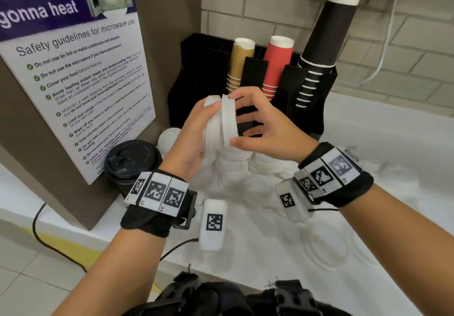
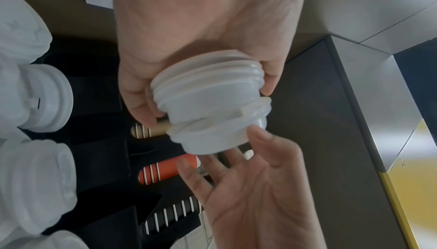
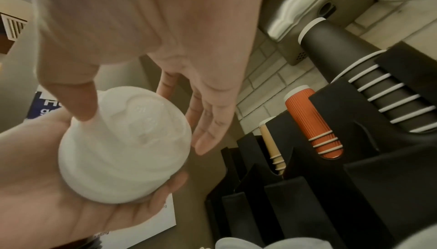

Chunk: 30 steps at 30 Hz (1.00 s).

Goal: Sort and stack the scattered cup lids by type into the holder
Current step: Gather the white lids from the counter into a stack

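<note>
My left hand (image 1: 206, 119) grips a short stack of white cup lids (image 1: 212, 129) held sideways above the counter. My right hand (image 1: 233, 119) pinches the outermost white lid (image 1: 229, 119) across its rim, index finger on top and thumb below. In the left wrist view the lid stack (image 2: 212, 114) sits in my left hand (image 2: 204, 96), with the right palm spread just beyond it. In the right wrist view the right thumb presses the domed top of the lid stack (image 3: 125, 148). The black holder (image 1: 196, 70) stands behind the hands.
Loose white lids (image 1: 235, 165) lie piled on the white counter under my hands. A stack of black lids (image 1: 131, 156) sits at the left by a microwave safety sign (image 1: 81, 82). Tan (image 1: 239, 62), red (image 1: 277, 62) and black (image 1: 324, 43) cup stacks fill the holder's rear slots.
</note>
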Tool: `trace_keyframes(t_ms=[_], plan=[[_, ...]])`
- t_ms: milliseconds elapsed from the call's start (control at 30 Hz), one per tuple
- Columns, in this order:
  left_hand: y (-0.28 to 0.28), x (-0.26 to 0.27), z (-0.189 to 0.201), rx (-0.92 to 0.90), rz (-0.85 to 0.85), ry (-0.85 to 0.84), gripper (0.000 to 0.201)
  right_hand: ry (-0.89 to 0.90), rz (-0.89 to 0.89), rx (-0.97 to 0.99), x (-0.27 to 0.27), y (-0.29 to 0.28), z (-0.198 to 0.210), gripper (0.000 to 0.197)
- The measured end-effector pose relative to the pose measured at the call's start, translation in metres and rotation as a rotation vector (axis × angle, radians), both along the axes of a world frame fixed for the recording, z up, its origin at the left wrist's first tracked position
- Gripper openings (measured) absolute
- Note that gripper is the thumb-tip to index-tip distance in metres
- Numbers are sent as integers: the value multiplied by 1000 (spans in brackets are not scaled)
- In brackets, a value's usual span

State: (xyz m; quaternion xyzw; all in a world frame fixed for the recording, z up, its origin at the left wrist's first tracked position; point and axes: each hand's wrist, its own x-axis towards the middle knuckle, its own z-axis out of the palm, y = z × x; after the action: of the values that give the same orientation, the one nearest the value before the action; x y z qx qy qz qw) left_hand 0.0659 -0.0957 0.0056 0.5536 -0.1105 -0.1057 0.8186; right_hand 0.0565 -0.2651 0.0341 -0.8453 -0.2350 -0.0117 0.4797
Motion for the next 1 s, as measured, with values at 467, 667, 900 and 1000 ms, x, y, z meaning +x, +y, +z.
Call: trace_keyframes(t_ms=[467,667,900,1000], plan=[[3,9,1,-13,64,-2,58,-22,15,23,14,17,-2,66],[32,26,19,-83,168,-16,42,33,-125,-220,41,37,-18,18],[58,34,28,-80,167,-50,45,313,97,-989,38,79,-76,56],[64,36,29,-72,152,-67,47,336,55,-1016,37,86,-85,59]])
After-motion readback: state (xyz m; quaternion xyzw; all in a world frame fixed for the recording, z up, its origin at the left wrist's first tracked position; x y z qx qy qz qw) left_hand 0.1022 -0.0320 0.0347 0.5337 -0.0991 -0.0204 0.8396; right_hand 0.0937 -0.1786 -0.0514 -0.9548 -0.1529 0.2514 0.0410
